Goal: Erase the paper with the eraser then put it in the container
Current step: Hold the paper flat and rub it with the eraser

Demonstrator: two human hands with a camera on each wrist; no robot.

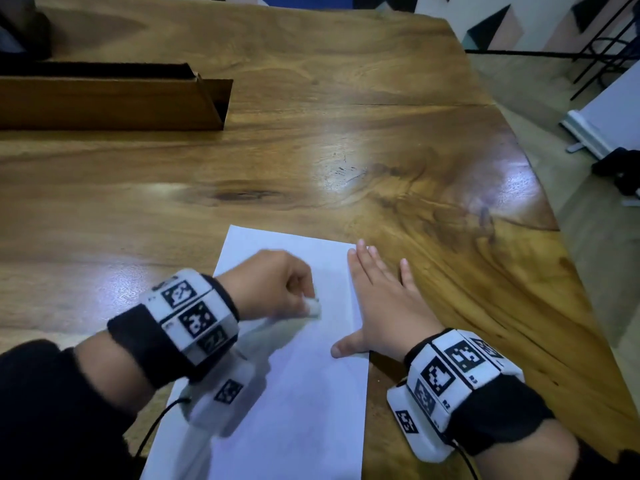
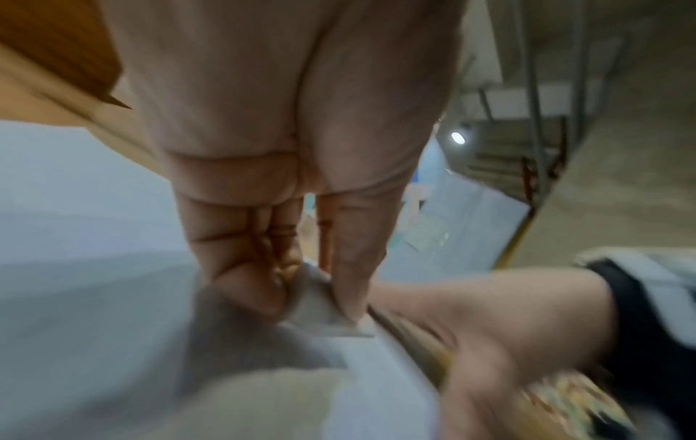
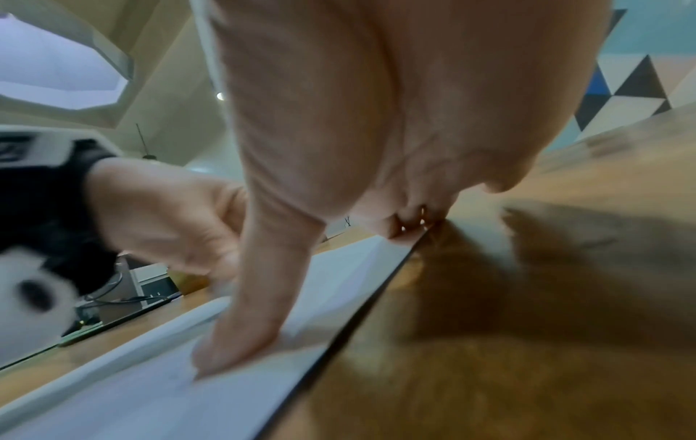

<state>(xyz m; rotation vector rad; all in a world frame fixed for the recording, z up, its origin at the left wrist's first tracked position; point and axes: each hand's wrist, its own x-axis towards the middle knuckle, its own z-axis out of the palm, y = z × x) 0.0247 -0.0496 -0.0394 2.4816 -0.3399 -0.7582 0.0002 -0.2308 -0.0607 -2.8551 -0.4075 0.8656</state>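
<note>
A white sheet of paper lies on the wooden table near its front edge. My left hand pinches a small white eraser and holds it down on the paper's middle; the left wrist view shows the eraser between thumb and curled fingers, blurred. My right hand lies flat with straight fingers across the paper's right edge, thumb pressing on the paper. An open cardboard box, the container, stands at the far left of the table.
The wooden table stretches bare between the paper and the box. Its right edge slants away toward the floor, where a white board and dark items lie. A dark object sits at the far left corner.
</note>
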